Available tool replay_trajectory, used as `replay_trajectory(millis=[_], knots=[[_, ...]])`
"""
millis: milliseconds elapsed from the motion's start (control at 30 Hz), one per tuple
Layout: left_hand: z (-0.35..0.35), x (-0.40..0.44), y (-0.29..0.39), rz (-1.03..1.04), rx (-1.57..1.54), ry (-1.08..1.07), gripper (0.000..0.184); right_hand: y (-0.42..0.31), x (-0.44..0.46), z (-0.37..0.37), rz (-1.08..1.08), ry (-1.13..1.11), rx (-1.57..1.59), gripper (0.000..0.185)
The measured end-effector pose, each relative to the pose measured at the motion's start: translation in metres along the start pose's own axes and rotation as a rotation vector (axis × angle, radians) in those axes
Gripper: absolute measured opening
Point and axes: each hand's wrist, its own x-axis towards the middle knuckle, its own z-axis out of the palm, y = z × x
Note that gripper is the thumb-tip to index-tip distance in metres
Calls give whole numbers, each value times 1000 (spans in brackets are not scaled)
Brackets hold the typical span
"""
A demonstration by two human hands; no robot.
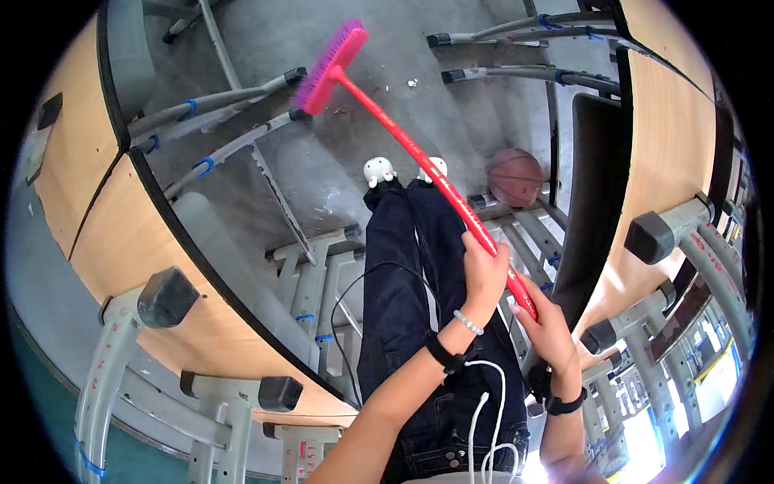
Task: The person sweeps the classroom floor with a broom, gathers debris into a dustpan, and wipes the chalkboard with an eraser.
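A broom with a red handle (pixel 403 143) and purple bristles slants from the upper left down to my hands. Its head is at the top, over the grey floor near some metal desk legs. Around the lower part of the handle my left hand (pixel 485 274) is closed, with a beaded bracelet and a black band at the wrist. My right hand (pixel 547 323) grips the handle's end, lower and further right, with a black band at its wrist.
Wooden desks (pixel 177 266) stand on the left and right (pixel 665 137), with upturned chairs on them. A basketball (pixel 516 177) lies on the floor (pixel 451 105) right of my white shoes. Small white scraps (pixel 413 83) lie ahead.
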Motion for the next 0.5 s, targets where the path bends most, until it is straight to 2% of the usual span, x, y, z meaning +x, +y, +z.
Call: replay_trajectory(millis=[33, 67, 133, 200, 267, 333, 367, 500], knots=[[0, -1, -6, 72, -21, 88, 28, 16, 2, 4, -119, -24, -5, 50], [-10, -6, 7, 25, -85, 91, 33, 11, 5, 2, 59, -169, 165, 51], [-23, -7, 8, 92, -79, 187, 37, -4, 15, -2, 413, -444, 518, 52], [-35, -7, 12, 57, -195, 121, 38, -8, 17, 3, 386, -478, 583, 53], [-38, -7, 12, 131, -186, 93, 36, -17, 15, -3, 405, -487, 555, 53], [-43, -5, 15, 27, -431, -84, 32, -12, 10, -6, 406, -471, 524, 52], [-36, 5, -6, -5, -556, -121, 26, -13, 7, -12, 434, -479, 518, 51], [-35, 4, -17, -144, -630, -81, 19, -5, 4, -8, 469, -567, 588, 49]])
